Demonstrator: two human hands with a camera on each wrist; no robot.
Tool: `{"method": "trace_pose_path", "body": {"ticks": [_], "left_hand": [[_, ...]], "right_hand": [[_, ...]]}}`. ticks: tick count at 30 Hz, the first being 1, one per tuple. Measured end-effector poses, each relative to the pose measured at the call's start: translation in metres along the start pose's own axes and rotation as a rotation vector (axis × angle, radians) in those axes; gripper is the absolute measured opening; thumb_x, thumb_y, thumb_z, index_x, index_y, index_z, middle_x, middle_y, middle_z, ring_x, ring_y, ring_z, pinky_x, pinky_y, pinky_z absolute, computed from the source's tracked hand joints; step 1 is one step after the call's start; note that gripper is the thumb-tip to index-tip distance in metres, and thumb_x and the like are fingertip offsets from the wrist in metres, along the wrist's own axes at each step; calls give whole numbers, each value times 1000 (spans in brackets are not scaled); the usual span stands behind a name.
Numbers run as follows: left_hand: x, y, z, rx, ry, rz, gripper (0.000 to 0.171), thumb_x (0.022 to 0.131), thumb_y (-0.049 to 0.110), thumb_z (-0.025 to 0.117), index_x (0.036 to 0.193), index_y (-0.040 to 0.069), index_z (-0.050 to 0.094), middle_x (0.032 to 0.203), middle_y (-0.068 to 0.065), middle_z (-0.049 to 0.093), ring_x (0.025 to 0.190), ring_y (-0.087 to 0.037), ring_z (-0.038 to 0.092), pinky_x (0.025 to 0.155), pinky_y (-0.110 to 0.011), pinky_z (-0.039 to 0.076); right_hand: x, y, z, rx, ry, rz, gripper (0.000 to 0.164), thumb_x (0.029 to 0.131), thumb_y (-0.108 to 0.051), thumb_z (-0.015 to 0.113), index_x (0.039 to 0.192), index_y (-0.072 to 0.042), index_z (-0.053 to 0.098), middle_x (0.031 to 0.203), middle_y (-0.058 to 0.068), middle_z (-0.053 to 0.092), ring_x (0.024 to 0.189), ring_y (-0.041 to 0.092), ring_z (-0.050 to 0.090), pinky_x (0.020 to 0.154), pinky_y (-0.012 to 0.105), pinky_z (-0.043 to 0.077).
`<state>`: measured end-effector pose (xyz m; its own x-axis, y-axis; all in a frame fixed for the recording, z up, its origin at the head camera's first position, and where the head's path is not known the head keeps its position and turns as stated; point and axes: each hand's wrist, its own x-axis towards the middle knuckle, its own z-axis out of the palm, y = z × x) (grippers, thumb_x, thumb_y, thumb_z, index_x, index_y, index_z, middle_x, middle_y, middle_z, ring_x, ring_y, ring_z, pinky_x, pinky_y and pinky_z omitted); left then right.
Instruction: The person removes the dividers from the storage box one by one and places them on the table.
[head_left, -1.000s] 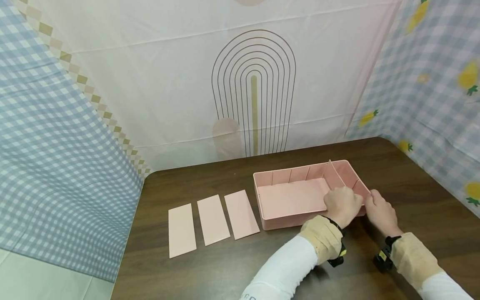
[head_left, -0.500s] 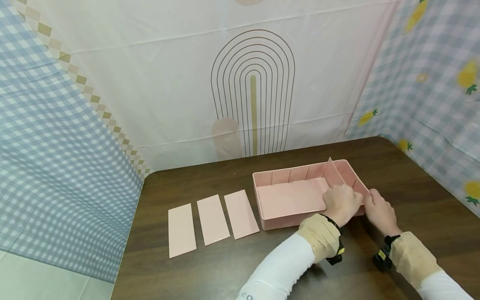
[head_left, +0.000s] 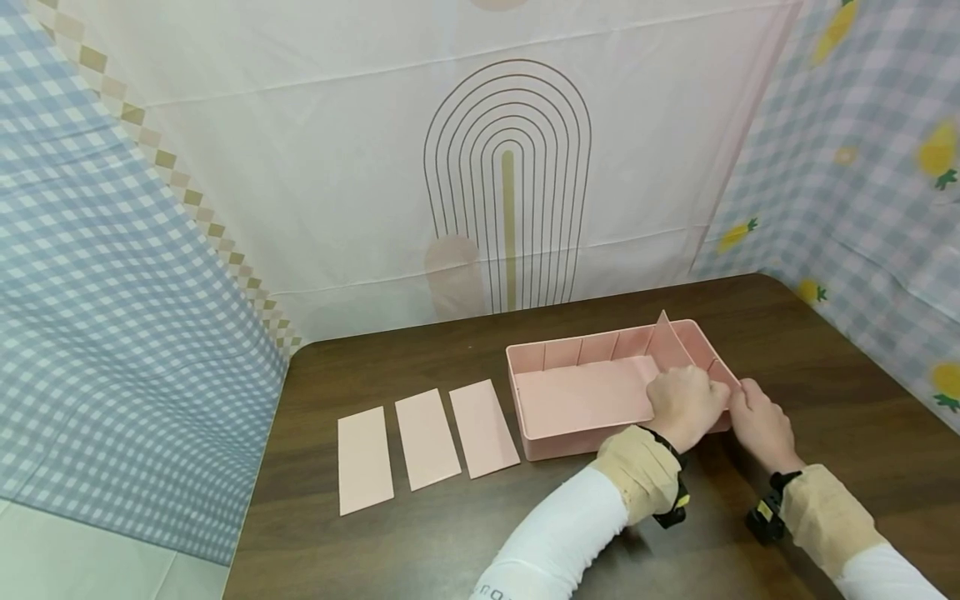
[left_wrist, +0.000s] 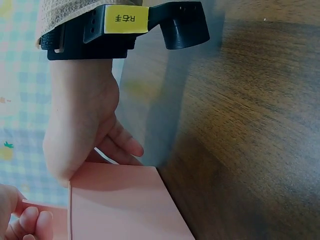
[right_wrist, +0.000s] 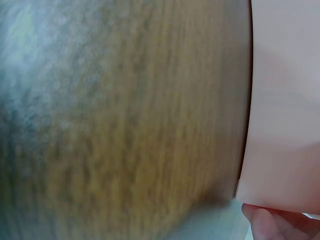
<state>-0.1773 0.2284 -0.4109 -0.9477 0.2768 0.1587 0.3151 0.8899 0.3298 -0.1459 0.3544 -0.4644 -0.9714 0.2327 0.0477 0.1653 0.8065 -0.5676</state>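
Note:
In the head view, a shallow pink storage box point(head_left: 585, 396) stands on the table with its long side running left to right. A thin pink divider point(head_left: 671, 342) crosses it near the right end, its far corner sticking up above the rim. My left hand point(head_left: 686, 404) grips the divider's near end, and its curled fingers point(left_wrist: 30, 220) show at the lower left of the left wrist view. At the box's right front corner my right hand point(head_left: 763, 423) holds the end wall. Its fingertips point(right_wrist: 265, 225) appear beside the box in the right wrist view.
Left of the box, three flat pink divider panels lie in a row: a left panel point(head_left: 363, 461), a middle panel point(head_left: 427, 440) and a right panel point(head_left: 484, 429). The brown wooden table point(head_left: 465, 550) ends against hanging cloths point(head_left: 360, 208) behind and at both sides.
The divider's far end has risen a little out of the box, with my left hand gripping it throughout. My right hand and the loose panels have stayed in place.

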Motion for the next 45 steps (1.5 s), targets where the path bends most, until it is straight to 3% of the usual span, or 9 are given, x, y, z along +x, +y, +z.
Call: {"method": "trace_pose_path", "body": {"ticks": [23, 31, 41, 45], "left_hand": [[-2, 0, -8, -30, 41, 16, 40, 82, 39, 50, 46, 22, 45, 45, 8, 39, 42, -9, 36, 39, -26, 27], [-1, 0, -14, -65, 53, 31, 43, 85, 38, 47, 46, 21, 45, 42, 7, 36, 40, -9, 34, 38, -24, 26], [-2, 0, -15, -53, 59, 22, 42, 83, 39, 49, 45, 21, 44, 42, 8, 35, 40, -9, 33, 38, -24, 24], [-2, 0, -18, -60, 49, 23, 43, 85, 38, 47, 45, 20, 45, 42, 8, 36, 41, -9, 34, 39, -24, 25]], "right_hand": [[0, 1, 1, 1, 0, -1, 44, 96, -30, 16, 112, 4, 40, 99, 31, 50, 76, 41, 50, 61, 51, 37], [1, 0, 0, -1, 2, 6, 46, 96, -32, 15, 111, 3, 40, 104, 33, 49, 84, 49, 49, 63, 56, 37], [0, 0, -1, -3, -9, 13, 46, 96, -33, 15, 110, 3, 40, 99, 31, 51, 78, 43, 50, 61, 52, 37], [1, -1, -1, -3, -5, 9, 47, 96, -33, 15, 110, 3, 40, 102, 33, 50, 82, 47, 50, 63, 54, 37]]}}
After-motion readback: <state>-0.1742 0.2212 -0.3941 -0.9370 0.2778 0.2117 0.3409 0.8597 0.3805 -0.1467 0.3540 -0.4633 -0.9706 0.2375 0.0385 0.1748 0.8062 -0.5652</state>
